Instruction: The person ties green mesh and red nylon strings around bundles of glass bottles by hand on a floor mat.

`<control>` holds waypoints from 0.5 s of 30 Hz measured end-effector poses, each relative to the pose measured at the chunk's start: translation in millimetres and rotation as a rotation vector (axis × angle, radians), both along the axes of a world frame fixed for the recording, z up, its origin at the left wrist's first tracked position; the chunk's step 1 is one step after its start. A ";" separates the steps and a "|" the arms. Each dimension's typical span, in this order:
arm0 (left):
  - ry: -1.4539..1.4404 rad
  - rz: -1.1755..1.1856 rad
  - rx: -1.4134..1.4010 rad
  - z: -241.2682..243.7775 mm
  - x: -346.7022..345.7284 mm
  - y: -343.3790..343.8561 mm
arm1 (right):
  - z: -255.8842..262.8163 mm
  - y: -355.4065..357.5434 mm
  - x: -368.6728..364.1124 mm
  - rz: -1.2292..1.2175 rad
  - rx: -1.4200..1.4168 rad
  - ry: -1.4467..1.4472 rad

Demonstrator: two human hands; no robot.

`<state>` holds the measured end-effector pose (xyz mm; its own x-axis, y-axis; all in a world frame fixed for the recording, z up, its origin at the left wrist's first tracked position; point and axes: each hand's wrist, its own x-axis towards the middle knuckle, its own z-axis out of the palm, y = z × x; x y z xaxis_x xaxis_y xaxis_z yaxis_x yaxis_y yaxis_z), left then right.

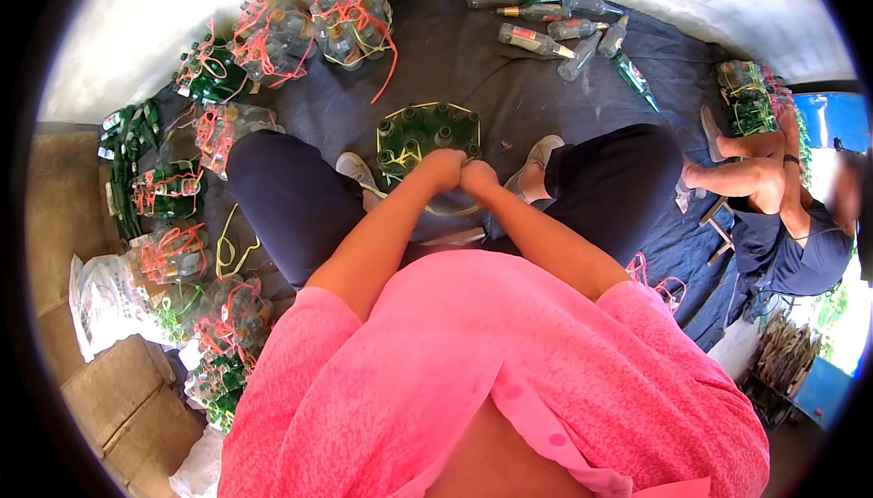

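Between my feet stands a bundle of green glass bottles point(447, 126), upright and ringed by a yellow plastic strap point(479, 131). My left hand point(442, 169) and my right hand point(479, 177) meet at the bundle's near edge, knuckles close together, both with fingers curled. They seem to be on the yellow strap, but the fingers cover the part they grip, so what each hand holds cannot be told. A loop of the strap hangs just below the hands, and yellow strands cross the bottle necks at the bundle's near left.
Strapped bottle bundles point(351, 17) line the left and far left. Loose glass bottles point(535, 41) lie on the dark ground sheet point(436, 41) near the far wall. At right a seated person point(784, 225) handles another bundle point(747, 95). Cardboard point(123, 396) lies at lower left.
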<state>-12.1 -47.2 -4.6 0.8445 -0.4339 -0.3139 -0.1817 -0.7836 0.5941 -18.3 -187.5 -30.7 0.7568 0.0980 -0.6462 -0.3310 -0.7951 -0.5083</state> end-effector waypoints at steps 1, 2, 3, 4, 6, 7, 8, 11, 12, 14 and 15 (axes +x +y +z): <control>-0.020 0.028 -0.016 -2.3 -2.0 -0.7 | 3.7 0.6 1.4 0.041 0.001 0.009; -0.039 0.056 -0.032 -4.4 -4.0 -1.2 | 7.3 2.4 3.3 0.048 -0.022 -0.009; -0.055 0.083 -0.048 -2.0 -6.4 -2.1 | 4.1 2.8 3.3 0.054 -0.045 -0.024; -0.030 0.074 -0.016 0.4 -6.4 -2.8 | 1.1 2.5 3.3 0.060 -0.067 -0.038; -0.073 0.075 -0.014 3.3 -8.9 -3.0 | -5.6 2.4 2.6 0.105 -0.080 -0.094; -0.095 0.076 -0.013 3.9 -10.3 -3.1 | -9.1 2.0 2.1 0.127 -0.085 -0.121; -0.128 0.067 -0.012 4.3 -12.1 -3.1 | -12.4 1.0 0.7 0.106 -0.082 -0.120; -0.201 0.055 -0.013 -3.4 -15.3 -1.3 | -7.7 4.3 -1.4 0.069 -0.085 -0.118; -0.210 0.056 -0.018 -3.9 -15.2 -1.5 | -8.1 5.0 -1.3 0.071 -0.096 -0.119; -0.211 0.056 -0.009 -4.9 -14.1 -2.8 | -8.7 5.2 -0.6 0.032 -0.089 -0.114; -0.201 0.054 0.006 -2.8 -11.2 -2.7 | -6.3 5.6 1.0 -0.009 -0.070 -0.107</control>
<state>-23.4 -50.0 -7.5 0.9123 -0.3854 -0.1388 -0.2544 -0.7987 0.5454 -17.3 -181.9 -37.1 0.8227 0.0486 -0.5664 -0.2847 -0.8272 -0.4844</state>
